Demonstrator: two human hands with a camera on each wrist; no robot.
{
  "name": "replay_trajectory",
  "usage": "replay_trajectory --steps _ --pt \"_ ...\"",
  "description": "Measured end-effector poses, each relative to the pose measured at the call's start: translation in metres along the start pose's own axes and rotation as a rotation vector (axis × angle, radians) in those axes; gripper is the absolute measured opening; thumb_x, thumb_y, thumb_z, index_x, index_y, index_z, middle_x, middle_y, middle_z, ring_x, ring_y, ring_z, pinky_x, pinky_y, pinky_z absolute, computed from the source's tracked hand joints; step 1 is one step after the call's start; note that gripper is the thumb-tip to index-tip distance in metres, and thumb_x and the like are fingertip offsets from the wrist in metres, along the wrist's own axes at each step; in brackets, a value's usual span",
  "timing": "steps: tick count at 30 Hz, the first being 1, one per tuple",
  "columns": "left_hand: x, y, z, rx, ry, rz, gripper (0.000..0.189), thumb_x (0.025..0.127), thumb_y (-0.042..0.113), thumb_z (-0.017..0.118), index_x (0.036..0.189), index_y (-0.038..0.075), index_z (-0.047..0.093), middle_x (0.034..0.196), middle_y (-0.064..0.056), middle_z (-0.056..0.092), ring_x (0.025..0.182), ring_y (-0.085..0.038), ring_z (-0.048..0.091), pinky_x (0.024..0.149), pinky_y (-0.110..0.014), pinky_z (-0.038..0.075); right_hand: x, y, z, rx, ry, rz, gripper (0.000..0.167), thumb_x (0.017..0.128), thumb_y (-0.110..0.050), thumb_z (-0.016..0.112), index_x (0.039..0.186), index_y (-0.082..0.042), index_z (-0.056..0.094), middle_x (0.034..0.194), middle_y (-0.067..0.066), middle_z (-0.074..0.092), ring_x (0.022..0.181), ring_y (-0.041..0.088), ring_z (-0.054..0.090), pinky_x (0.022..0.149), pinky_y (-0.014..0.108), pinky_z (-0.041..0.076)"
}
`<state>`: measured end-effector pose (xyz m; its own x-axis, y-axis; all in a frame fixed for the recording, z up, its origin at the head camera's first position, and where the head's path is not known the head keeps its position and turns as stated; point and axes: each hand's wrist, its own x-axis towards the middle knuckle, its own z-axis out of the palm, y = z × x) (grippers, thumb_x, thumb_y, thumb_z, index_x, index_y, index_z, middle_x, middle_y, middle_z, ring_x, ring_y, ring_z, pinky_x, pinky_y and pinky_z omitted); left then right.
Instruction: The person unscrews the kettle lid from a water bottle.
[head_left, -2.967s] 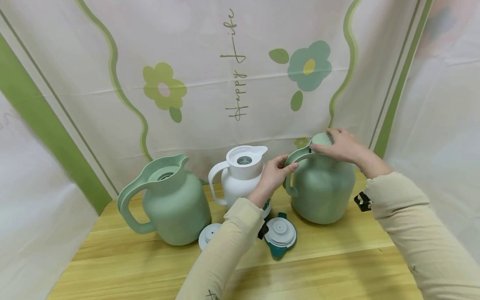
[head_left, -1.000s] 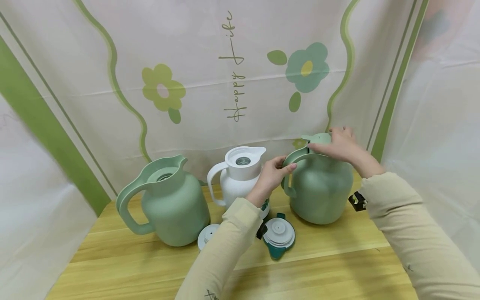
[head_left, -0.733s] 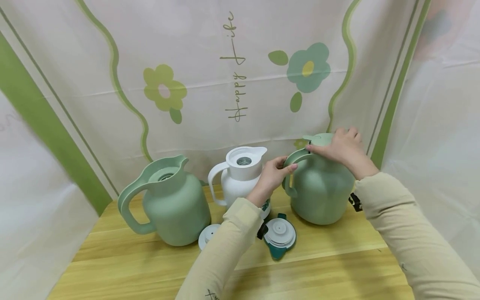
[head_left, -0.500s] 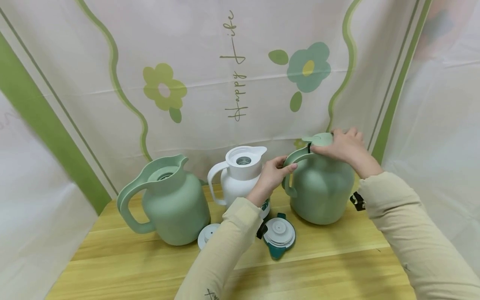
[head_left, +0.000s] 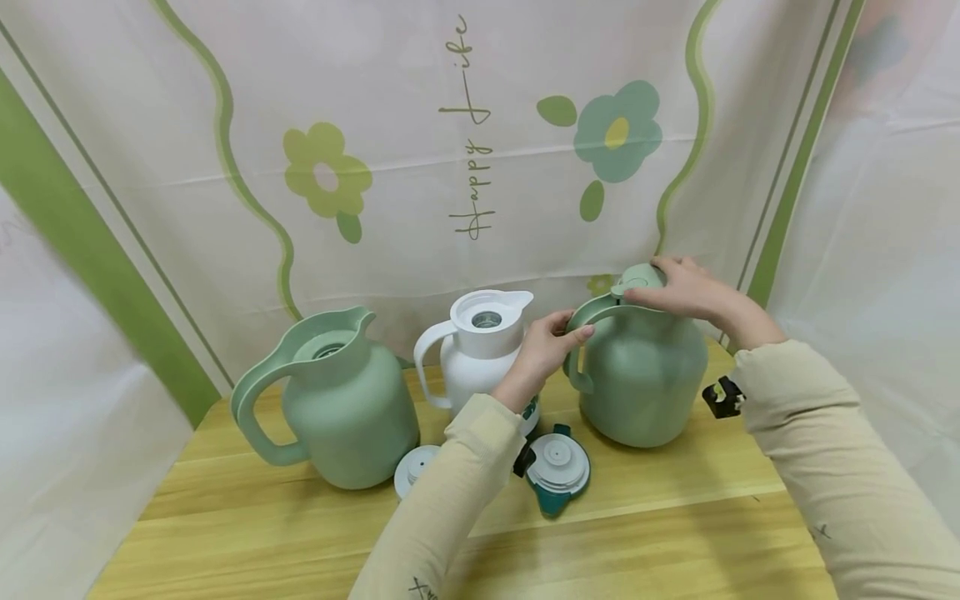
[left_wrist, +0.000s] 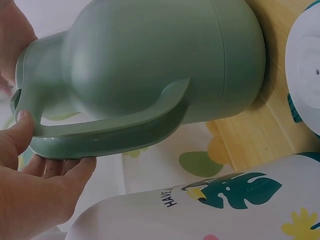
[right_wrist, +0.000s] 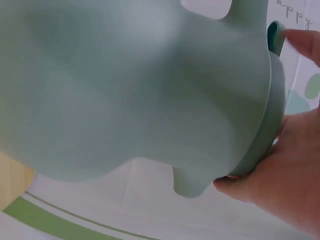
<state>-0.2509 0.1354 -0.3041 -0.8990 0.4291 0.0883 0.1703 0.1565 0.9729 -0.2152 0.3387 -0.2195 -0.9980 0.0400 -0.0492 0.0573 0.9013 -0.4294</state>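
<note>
On the right of the table stands a green thermos jug (head_left: 643, 383), upright. My left hand (head_left: 543, 354) holds its handle (left_wrist: 115, 127) near the top, thumb on one side and fingers underneath in the left wrist view. Over the jug's mouth sits a green lid (head_left: 639, 277) with a small tab. My right hand (head_left: 686, 292) grips this lid from the side. In the right wrist view the thumb touches the tab (right_wrist: 276, 37) and another fingertip reaches the rim by the spout (right_wrist: 190, 182). The palm hides part of the lid in the head view.
Left of my left hand stands a lidless white jug (head_left: 480, 367), partly behind the forearm. Another green jug (head_left: 352, 417), also lidless, is at the far left. A white-and-teal lid (head_left: 558, 467) and a white lid (head_left: 412, 468) lie in front. A printed curtain (head_left: 405, 208) hangs behind.
The lid has turned, its tab now lying closer over the handle. My right hand has rotated with its fingers curling lower around the lid. The left hand keeps its place on the handle.
</note>
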Motion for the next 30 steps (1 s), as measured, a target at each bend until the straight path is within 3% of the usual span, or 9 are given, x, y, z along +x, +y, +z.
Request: replay_trajectory --steps 6,14,21,30 --pt "-0.001 0.001 0.001 -0.001 0.001 0.0 0.045 0.091 0.028 0.065 0.131 0.01 0.058 0.124 -0.011 0.065 0.109 -0.022 0.063 0.093 -0.033 0.053 0.0 -0.01 0.004 0.007 0.065 0.054 0.106 0.087 -0.073 0.039 0.148 0.01 0.015 0.146 0.042 0.015 0.134 0.057 0.016 0.105 0.069 0.024" --pt "-0.001 0.002 0.001 -0.013 -0.007 -0.01 0.045 0.091 0.028 0.064 0.132 0.01 0.057 0.125 -0.011 0.064 0.111 -0.022 0.063 0.094 -0.034 0.052 0.001 -0.017 0.013 -0.008 0.136 0.094 0.105 0.085 -0.068 0.049 0.146 0.011 0.017 0.144 0.043 0.019 0.131 0.059 0.016 0.103 0.067 0.022" --pt "-0.001 0.002 0.0 -0.003 -0.007 -0.005 0.044 0.091 0.028 0.065 0.131 0.011 0.058 0.124 -0.01 0.065 0.109 -0.022 0.063 0.093 -0.033 0.052 -0.005 -0.015 0.009 0.02 0.08 0.092 0.099 0.087 -0.064 0.05 0.15 0.002 0.014 0.142 0.044 0.013 0.125 0.056 0.013 0.091 0.066 0.03" --pt "-0.001 0.001 -0.001 -0.014 0.002 0.005 0.042 0.09 0.026 0.066 0.128 0.01 0.06 0.123 -0.009 0.066 0.108 -0.02 0.064 0.091 -0.03 0.052 -0.007 -0.011 0.004 0.0 0.023 0.051 0.087 0.089 -0.053 0.051 0.151 -0.004 0.016 0.145 0.043 0.007 0.13 0.059 0.012 0.095 0.07 0.03"
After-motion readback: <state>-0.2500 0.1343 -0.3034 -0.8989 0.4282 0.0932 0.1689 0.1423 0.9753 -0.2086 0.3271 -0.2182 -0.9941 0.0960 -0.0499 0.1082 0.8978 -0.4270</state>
